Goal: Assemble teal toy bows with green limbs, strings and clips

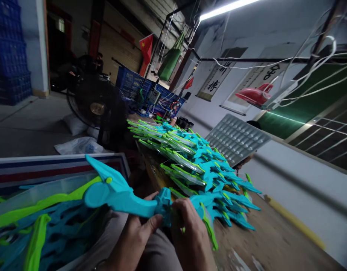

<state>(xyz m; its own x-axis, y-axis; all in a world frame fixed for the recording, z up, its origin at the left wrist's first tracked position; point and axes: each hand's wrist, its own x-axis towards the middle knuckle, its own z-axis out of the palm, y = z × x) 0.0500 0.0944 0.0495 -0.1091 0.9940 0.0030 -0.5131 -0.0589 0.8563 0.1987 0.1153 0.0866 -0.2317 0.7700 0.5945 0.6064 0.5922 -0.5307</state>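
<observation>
A teal plastic toy bow piece [119, 197] is held low in front of me, its pointed wing-like end to the left. My left hand [136, 235] is closed round its narrow shaft from below, thumb near the joint. At that joint, beside a blocky teal part [163, 201], my right hand [190, 233] is closed with bent fingers; what its fingertips grip is partly hidden. A lime-green strip [74, 194] with a translucent sheet runs left from the wing end and seems joined to it. Just beyond my right hand lies a pile of similar teal and lime-green pieces [215, 173].
The pile covers much of the brown worktable [286, 229]. At left, a striped box [57, 162] holds more teal and green pieces. Ahead on the left stands a large black fan [97, 107]. A grey dimpled tray [235, 139] rises behind the pile, with a person's hand at its edge.
</observation>
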